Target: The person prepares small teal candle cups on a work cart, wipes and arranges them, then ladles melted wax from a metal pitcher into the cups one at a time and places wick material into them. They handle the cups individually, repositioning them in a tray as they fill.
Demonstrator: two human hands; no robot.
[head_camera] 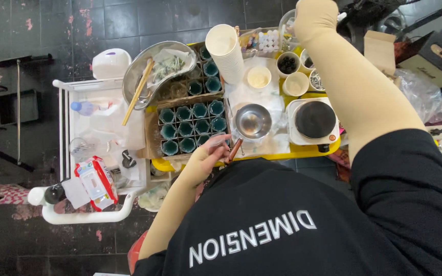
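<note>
- Yellow tray (310, 152) carries most of the gear, w/ a white cart (85, 217) just beside its left edge.
- Left hand (205, 158), fingers curled shut on a brown-handled tool (234, 150) at tray's near edge, prob. kept close to the steel bowl (252, 121).
- Right hand (314, 18) reaches past tray's far edge; fingers out of frame, can't tell grip.
- Counted: 1 hotplate (314, 120), 1 paper-cup stack (226, 51), 2 crates of teal glass cups (193, 125), front crate approx. 12.

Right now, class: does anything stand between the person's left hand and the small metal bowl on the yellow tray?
Nothing visible blocks it. The left hand holds a thin stick-like tool just below the metal bowl, with only bare tray between them. The right hand is out of view beyond the top edge.
</note>
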